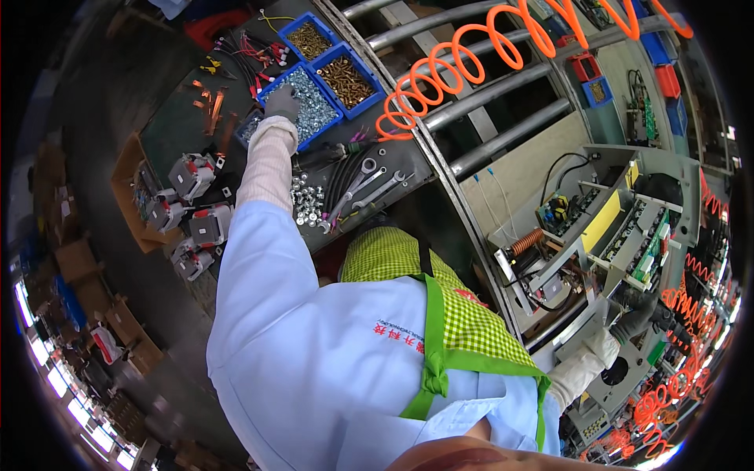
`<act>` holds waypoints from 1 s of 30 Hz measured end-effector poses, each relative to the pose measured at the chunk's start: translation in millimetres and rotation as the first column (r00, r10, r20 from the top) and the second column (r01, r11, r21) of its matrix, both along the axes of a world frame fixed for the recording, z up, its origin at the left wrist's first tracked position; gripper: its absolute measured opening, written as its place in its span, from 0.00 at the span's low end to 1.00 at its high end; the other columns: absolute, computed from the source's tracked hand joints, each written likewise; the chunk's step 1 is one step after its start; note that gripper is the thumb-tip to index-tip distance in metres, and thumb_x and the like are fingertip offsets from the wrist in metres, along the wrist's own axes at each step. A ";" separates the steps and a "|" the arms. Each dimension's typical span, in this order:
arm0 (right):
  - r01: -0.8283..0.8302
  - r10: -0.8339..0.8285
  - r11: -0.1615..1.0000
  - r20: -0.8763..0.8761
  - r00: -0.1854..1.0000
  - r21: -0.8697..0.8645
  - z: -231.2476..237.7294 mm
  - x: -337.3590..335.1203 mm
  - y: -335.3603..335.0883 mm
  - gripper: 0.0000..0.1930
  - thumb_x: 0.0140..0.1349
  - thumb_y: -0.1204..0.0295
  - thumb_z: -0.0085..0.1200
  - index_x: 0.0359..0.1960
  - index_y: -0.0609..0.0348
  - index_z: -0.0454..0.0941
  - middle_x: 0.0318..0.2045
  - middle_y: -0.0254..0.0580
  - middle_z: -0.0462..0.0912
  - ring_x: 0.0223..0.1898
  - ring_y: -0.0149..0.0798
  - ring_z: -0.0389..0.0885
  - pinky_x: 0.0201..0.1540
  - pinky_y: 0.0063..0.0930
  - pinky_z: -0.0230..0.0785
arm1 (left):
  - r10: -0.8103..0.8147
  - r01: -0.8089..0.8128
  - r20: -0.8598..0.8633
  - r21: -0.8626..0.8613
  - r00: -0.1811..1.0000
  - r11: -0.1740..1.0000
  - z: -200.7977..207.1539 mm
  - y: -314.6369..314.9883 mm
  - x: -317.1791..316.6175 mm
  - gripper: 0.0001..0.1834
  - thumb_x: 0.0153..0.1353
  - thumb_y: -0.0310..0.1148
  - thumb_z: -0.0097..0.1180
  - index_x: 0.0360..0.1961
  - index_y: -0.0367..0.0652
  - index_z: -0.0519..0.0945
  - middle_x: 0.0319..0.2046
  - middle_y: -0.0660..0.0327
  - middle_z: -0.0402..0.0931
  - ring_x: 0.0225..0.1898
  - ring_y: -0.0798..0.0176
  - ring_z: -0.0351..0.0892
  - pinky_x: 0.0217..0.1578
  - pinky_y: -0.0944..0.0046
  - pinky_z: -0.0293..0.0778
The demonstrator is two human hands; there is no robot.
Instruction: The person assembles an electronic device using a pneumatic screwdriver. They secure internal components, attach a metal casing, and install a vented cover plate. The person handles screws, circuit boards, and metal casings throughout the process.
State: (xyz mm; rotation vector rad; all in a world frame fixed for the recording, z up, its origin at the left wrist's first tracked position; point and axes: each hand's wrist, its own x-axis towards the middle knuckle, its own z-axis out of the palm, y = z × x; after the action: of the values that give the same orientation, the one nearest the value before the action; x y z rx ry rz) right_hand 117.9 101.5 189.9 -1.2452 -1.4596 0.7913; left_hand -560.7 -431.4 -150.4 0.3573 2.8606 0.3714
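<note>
My left hand (283, 104), in a grey glove, reaches into a blue bin (336, 124) of small silver screws (312, 106). Its fingers are curled down among the screws, and whatever is between them is hidden. Far to the right, my right hand (635, 316), also gloved in grey, is closed around a dark tool (674, 323) that looks like a power screwdriver, beside orange coiled hoses. Under that arm is an open grey metal chassis (616, 373) with a round black opening. Two more blue bins of brass-coloured screws (345, 81) adjoin the silver ones.
Spanners (352, 188), silver fasteners (306, 200) and black cables lie near my left forearm. Grey block-shaped components (192, 177) stand at the bench's left, by a cardboard box (129, 188). A metal roller conveyor (495, 141) and an orange coiled hose (459, 67) cross the upper middle.
</note>
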 end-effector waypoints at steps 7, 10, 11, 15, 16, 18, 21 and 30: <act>0.011 -0.011 0.999 -0.001 1.000 0.041 8.0 -29.0 -20.7 0.26 0.55 0.68 0.51 0.56 0.68 0.71 0.45 0.42 0.79 0.41 0.35 0.79 0.44 0.30 0.74 | -0.042 0.042 -0.014 0.020 0.999 0.999 5.6 0.5 0.8 0.18 0.52 0.36 0.59 0.45 0.45 0.79 0.43 0.51 0.79 0.47 0.48 0.77 0.50 0.54 0.71; 0.019 -0.019 0.998 -0.002 1.000 0.052 6.0 -22.1 -15.6 0.26 0.55 0.68 0.51 0.56 0.67 0.71 0.45 0.42 0.79 0.40 0.35 0.79 0.44 0.30 0.75 | -0.076 0.077 -0.013 0.067 0.997 0.995 16.8 -0.1 6.8 0.17 0.53 0.32 0.57 0.45 0.42 0.79 0.43 0.48 0.78 0.47 0.47 0.76 0.51 0.52 0.71; 0.019 -0.019 0.998 0.000 1.000 0.053 4.3 -20.3 -15.0 0.26 0.55 0.68 0.51 0.56 0.67 0.71 0.45 0.42 0.79 0.40 0.35 0.79 0.44 0.30 0.75 | -0.085 0.085 0.001 0.066 0.996 0.994 21.2 1.8 7.5 0.16 0.53 0.32 0.56 0.44 0.42 0.79 0.42 0.48 0.78 0.47 0.46 0.76 0.50 0.52 0.71; 0.021 -0.021 0.998 -0.003 1.000 0.058 2.1 -18.7 -13.4 0.26 0.55 0.67 0.51 0.56 0.67 0.72 0.45 0.42 0.79 0.40 0.35 0.79 0.44 0.30 0.75 | -0.090 0.089 0.031 0.042 0.995 0.995 26.2 3.3 1.2 0.13 0.54 0.30 0.54 0.41 0.41 0.78 0.42 0.47 0.78 0.46 0.45 0.76 0.48 0.51 0.71; 0.019 -0.019 0.998 -0.001 1.000 0.060 1.9 -18.0 -13.8 0.26 0.56 0.67 0.51 0.56 0.67 0.72 0.45 0.42 0.79 0.40 0.35 0.79 0.44 0.30 0.75 | -0.087 0.086 0.038 0.032 0.995 0.996 25.3 4.4 2.0 0.12 0.54 0.29 0.53 0.40 0.41 0.78 0.42 0.47 0.78 0.46 0.45 0.76 0.47 0.51 0.71; 0.015 -0.015 0.997 0.000 1.000 0.075 1.5 -16.4 -14.3 0.26 0.56 0.67 0.51 0.56 0.66 0.72 0.45 0.41 0.79 0.40 0.35 0.79 0.44 0.30 0.75 | -0.095 0.095 -0.003 0.010 0.995 0.995 22.7 6.9 6.8 0.11 0.54 0.28 0.51 0.39 0.42 0.79 0.42 0.48 0.78 0.44 0.44 0.77 0.46 0.49 0.72; -0.005 0.006 0.996 -0.012 1.000 0.084 -1.4 -3.4 -0.6 0.25 0.56 0.66 0.51 0.56 0.66 0.72 0.45 0.41 0.79 0.40 0.35 0.79 0.44 0.30 0.75 | -0.109 0.107 -0.063 -0.040 0.992 0.993 8.3 8.8 11.7 0.11 0.55 0.29 0.50 0.39 0.44 0.79 0.42 0.49 0.77 0.44 0.44 0.78 0.46 0.48 0.73; -0.081 0.057 0.991 -0.216 0.975 -0.103 -16.0 21.1 3.3 0.25 0.59 0.62 0.53 0.56 0.64 0.72 0.49 0.42 0.77 0.43 0.36 0.78 0.47 0.31 0.73 | -0.063 0.066 -0.062 0.052 0.996 0.996 25.2 20.3 15.1 0.11 0.56 0.28 0.46 0.38 0.44 0.79 0.37 0.49 0.79 0.43 0.45 0.78 0.46 0.51 0.73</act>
State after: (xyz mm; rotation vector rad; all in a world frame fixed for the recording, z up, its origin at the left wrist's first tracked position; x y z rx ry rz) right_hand 139.0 104.9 173.9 -1.1579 -1.3054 1.0326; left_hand -545.6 -411.1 -125.2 0.4778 2.8935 0.4327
